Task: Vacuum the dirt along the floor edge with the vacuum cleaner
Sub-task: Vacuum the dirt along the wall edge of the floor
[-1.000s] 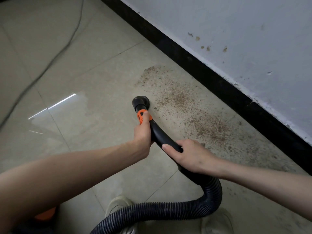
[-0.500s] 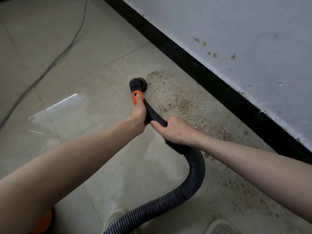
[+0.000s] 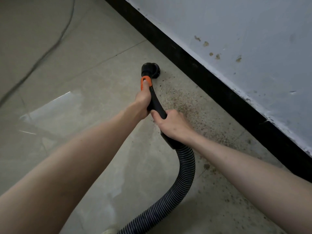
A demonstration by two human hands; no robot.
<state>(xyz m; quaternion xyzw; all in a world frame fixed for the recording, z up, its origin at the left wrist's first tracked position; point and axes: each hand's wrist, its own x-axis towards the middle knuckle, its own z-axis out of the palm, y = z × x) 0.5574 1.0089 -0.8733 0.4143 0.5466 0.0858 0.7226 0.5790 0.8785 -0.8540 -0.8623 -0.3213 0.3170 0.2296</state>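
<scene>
The left hand point(image 3: 143, 97) curls round the black wand point(image 3: 156, 105) just below its orange collar point(image 3: 145, 81), thumb lying up along the collar. The right hand point(image 3: 170, 125) grips the same wand lower down, fingers wrapped under it and knuckles up, just above where the ribbed hose point(image 3: 185, 173) joins. Both hands hold firmly; neither is free.

The round nozzle point(image 3: 152, 69) sits on the floor point(image 3: 84, 73) at the far end of the dirt point(image 3: 185, 108), near the black skirting point(image 3: 202, 76) but apart from it. The dirt runs as a brown speckled band from the nozzle back under the right forearm and on toward the lower right, close along the skirting.

To do this stroke well, it seems best to keep the nozzle mouth flat on the tile and draw it slowly back along the band, the front hand steering and the rear hand setting the angle. A second pass tight against the skirting would likely be needed, since specks lie right at its foot.

Room is uneven. The skirting and wall point(image 3: 236, 39) close off the right side, so the nozzle can only slide parallel to them. To the left the tiles lie open, with a cable point(image 3: 55, 43) trailing well away. The hose loops behind the hands toward the person; it could drag through the dirt near the lower right and scatter it.
</scene>
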